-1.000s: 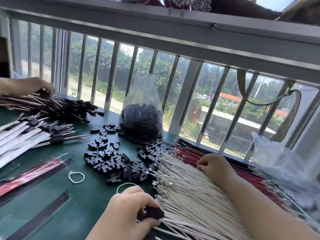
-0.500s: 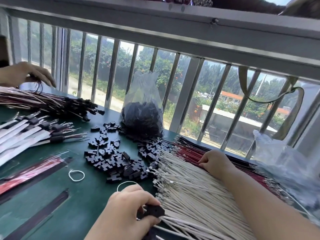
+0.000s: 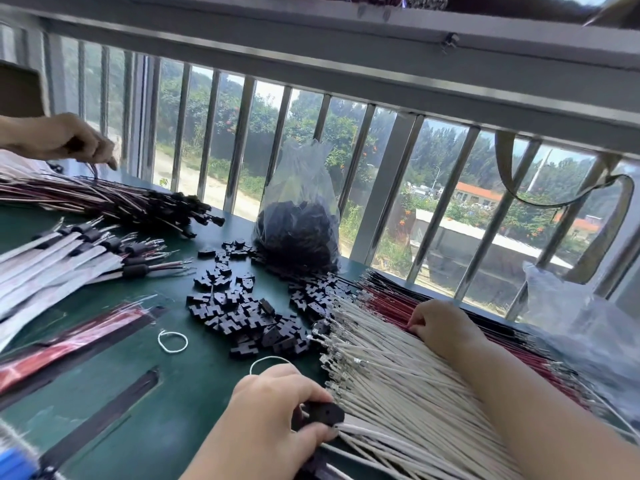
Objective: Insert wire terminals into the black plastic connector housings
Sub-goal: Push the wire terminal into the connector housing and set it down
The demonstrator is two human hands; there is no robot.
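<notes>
Green matting covers the work table (image 3: 173, 403), which is set against a barred window with trees and roofs seen beyond. At ten o'clock, another person's hand (image 3: 65, 138) is seen above a sheaf of finished dark red and black leads (image 3: 114, 202). Below it, at nine o'clock, flat white cables with black ferrules (image 3: 62, 261) are fanned out, and red and black strips (image 3: 69, 344) are laid at eight o'clock beside a small white loop of cord (image 3: 172, 341).

At the centre a heap of loose black plastic connector housings (image 3: 242, 317) is spread, with a clear plastic bag of more housings (image 3: 299, 223) stood at twelve o'clock. At six o'clock one black housing (image 3: 323, 413) is pinched by the left hand (image 3: 273, 420), with a white wire already seated in it, it seems. To its right, a broad bed of white terminal wires (image 3: 398, 386) is laid, with red wires (image 3: 388, 301) and black ones behind. At three o'clock the right hand (image 3: 445, 329) is pressed into the red wires, fingers curled as if one is being picked; whether a wire is actually gripped cannot be told.

The selection step is judged to be in hand. Next, a single red wire is to be drawn free, its terminal aligned with the empty cavity, and pushed home.
</notes>
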